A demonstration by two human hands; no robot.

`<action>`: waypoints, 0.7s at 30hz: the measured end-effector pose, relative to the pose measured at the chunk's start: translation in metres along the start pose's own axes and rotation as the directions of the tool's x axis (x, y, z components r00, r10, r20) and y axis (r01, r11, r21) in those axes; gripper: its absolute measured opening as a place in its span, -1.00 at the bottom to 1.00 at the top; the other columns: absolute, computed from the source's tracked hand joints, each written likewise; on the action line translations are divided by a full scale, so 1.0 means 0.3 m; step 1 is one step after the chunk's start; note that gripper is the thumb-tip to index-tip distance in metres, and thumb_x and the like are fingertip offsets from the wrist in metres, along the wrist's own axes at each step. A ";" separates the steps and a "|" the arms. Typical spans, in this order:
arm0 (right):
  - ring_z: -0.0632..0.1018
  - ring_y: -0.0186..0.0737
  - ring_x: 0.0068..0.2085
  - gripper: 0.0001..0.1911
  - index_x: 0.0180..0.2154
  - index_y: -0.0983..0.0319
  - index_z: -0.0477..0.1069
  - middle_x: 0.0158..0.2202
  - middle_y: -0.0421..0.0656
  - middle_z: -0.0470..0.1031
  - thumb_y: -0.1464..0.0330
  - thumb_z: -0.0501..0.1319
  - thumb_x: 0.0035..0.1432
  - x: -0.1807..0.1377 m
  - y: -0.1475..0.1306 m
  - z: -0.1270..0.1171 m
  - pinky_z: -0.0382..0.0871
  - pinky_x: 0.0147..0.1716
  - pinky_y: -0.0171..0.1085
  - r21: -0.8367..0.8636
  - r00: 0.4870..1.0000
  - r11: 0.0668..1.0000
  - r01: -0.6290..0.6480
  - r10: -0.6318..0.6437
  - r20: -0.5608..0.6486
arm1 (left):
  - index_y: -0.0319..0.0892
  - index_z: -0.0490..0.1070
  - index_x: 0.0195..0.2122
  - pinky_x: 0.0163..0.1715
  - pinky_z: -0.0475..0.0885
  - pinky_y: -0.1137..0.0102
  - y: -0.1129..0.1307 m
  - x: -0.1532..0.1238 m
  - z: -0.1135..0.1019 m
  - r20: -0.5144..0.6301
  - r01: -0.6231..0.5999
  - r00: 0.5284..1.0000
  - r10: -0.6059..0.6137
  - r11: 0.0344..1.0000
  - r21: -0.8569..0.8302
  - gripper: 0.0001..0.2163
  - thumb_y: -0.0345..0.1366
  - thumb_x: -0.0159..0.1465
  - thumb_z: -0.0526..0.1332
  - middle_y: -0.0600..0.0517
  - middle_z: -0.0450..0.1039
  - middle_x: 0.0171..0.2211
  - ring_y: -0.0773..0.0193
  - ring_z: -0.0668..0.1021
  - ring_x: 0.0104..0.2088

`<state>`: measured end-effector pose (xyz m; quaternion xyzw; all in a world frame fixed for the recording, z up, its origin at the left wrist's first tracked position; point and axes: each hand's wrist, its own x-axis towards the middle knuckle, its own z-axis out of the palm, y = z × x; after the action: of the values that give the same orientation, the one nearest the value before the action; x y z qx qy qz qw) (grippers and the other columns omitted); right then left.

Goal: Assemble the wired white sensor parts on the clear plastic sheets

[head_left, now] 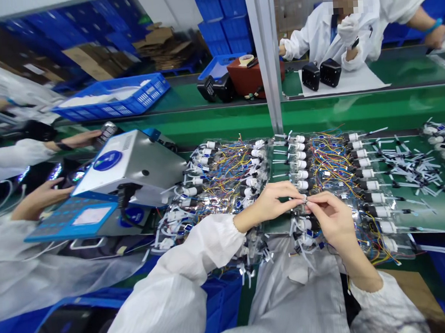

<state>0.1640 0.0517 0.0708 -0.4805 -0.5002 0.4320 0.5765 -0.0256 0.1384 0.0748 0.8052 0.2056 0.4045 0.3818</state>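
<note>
My left hand (272,203) and my right hand (331,215) meet over the green bench, fingertips pinched together on one small white-and-black wired part (305,199). Both hands are closed in a pinch on it. Under and around them lie clear trays (361,179) packed with rows of the same small parts with red, yellow and blue wires. A second tray (223,176) of these parts lies to the left of my left hand. White sleeves cover both my forearms.
A grey and blue machine (125,166) stands at left, with another person's hands (41,196) near it. Loose white cable ties (412,161) lie at right. A metal post (267,60) rises behind the trays. Across the conveyor sits a person in white (335,31) beside black boxes (320,74).
</note>
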 end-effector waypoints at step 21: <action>0.64 -0.21 -0.32 -0.87 -0.27 0.17 0.60 -0.30 -0.15 0.59 0.25 0.38 0.25 -0.006 0.020 -0.024 0.58 -0.26 -0.22 0.071 0.994 0.993 -0.098 0.095 0.049 | -0.20 0.65 -0.17 -0.23 0.54 0.34 -0.013 -0.011 0.013 0.064 -0.055 0.997 0.052 0.998 0.040 -0.90 -0.34 0.36 0.34 -0.11 0.65 -0.29 0.23 0.64 -0.28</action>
<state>0.1707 0.0501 0.0642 -0.4726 -0.4731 0.4883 0.5606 -0.0246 0.1370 0.0687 0.8305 0.1802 0.3847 0.3603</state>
